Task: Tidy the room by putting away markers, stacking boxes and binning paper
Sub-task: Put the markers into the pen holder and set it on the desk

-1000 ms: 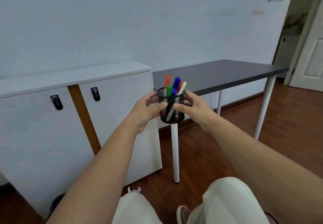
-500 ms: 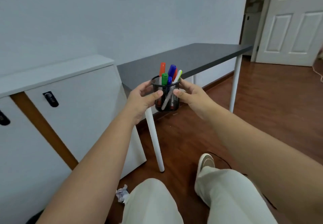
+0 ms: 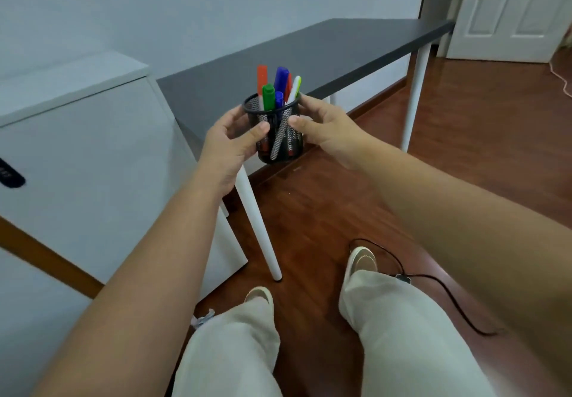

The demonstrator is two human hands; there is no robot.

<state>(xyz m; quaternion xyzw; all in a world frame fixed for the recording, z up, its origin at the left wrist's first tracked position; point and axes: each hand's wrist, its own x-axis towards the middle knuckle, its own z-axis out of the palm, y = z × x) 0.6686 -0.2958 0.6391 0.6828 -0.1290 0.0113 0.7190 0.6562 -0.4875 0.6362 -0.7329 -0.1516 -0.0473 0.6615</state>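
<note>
Since the earlier frame the view has swung right and down: the white cabinet [image 3: 93, 155] has slid towards the left edge, both shoes now show on the floor, and the mesh cup [image 3: 274, 130] sits lower against the near corner of the bench [image 3: 309, 56].

Nearest, two legs in pale trousers stand on the dark wood floor [image 3: 464, 149], with one crumpled paper [image 3: 202, 319] lying just beside the left leg at the foot of the cabinet. One black cable [image 3: 433, 285] curls across the boards by the right shoe.

Both forearms reach forward and converge. The left hand [image 3: 229, 145] wraps the cup's left side, thumb pressed across its front wall; the right hand [image 3: 322, 130] grips the right side, thumb on the front and fingers curled behind the rim. The cup is held upright in the air between them, in front of the bench's near corner, not resting on it.

Six markers [image 3: 277, 90] stand in the cup: two red, two blue, one green and one white with a lime edge.

Beyond, the bench top stretches towards one white door [image 3: 507, 12].
</note>
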